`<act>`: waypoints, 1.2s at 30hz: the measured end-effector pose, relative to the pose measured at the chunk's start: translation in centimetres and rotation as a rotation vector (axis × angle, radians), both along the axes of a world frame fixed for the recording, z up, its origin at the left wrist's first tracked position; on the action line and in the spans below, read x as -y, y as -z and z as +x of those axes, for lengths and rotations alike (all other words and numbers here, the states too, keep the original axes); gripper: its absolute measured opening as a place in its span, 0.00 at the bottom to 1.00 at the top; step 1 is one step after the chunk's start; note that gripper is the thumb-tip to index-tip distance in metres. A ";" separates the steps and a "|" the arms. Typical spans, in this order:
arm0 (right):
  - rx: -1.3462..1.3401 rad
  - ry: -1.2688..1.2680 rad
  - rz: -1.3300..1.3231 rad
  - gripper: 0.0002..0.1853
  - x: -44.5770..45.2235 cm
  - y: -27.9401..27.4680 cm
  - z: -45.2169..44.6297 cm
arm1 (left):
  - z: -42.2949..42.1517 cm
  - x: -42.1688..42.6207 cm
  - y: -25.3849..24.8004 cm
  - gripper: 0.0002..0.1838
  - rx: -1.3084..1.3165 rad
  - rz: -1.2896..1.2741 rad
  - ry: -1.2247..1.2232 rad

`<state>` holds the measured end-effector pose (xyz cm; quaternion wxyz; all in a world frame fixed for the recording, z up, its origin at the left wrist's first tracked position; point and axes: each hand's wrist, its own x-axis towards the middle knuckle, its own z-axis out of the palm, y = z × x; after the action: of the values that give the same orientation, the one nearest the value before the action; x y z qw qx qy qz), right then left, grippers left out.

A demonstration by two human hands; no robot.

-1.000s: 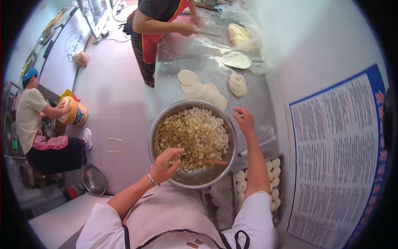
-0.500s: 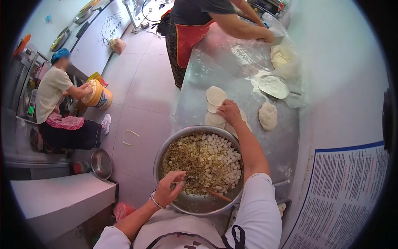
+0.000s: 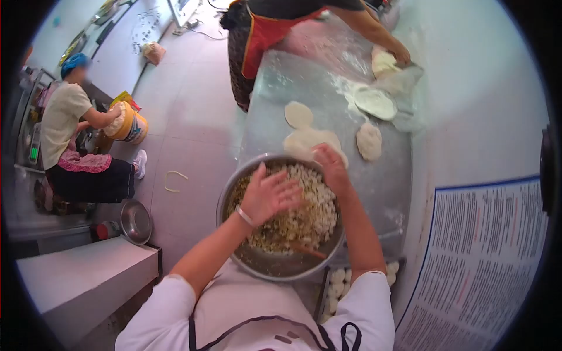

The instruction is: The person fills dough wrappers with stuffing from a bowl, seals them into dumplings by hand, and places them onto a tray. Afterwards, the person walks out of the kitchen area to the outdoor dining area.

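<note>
My left hand (image 3: 269,196) is open, palm down with fingers spread, over a big metal bowl (image 3: 249,263) of chopped filling (image 3: 313,207). A wooden handle (image 3: 307,250) sticks out of the filling. At the far right rim of the bowl is my right hand (image 3: 333,169), its fingers drawn together at the edge of flat, overlapping dough rounds (image 3: 304,140); what they hold is too blurred to make out. One more round (image 3: 298,114) lies just beyond. A lump of dough (image 3: 369,141) rests on the metal table to the right.
Across the metal table (image 3: 281,88) a co-worker in a red apron (image 3: 263,38) reaches toward dough under plastic, near a dish of flour (image 3: 375,103). Another person (image 3: 70,123) sits left by a yellow bucket (image 3: 137,126). A tray of dough pieces (image 3: 338,289) is below my right arm.
My left hand has risen from the bowl's near left side and spread over the filling. My right hand reached to the dough rounds and is now closer to the bowl's rim. The co-worker's arm moved to the plastic.
</note>
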<state>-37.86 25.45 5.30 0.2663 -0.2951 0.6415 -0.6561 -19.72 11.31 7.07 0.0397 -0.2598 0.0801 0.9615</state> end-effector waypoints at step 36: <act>-0.833 0.094 1.191 0.26 -3.3 3.9 27.0 | 11.9 12.3 0.6 0.28 -0.075 -0.180 0.009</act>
<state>-10.88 28.76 1.36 0.0869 -0.2976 0.9499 -0.0395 -7.85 -1.01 6.52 0.0173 -0.2258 0.1686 0.9593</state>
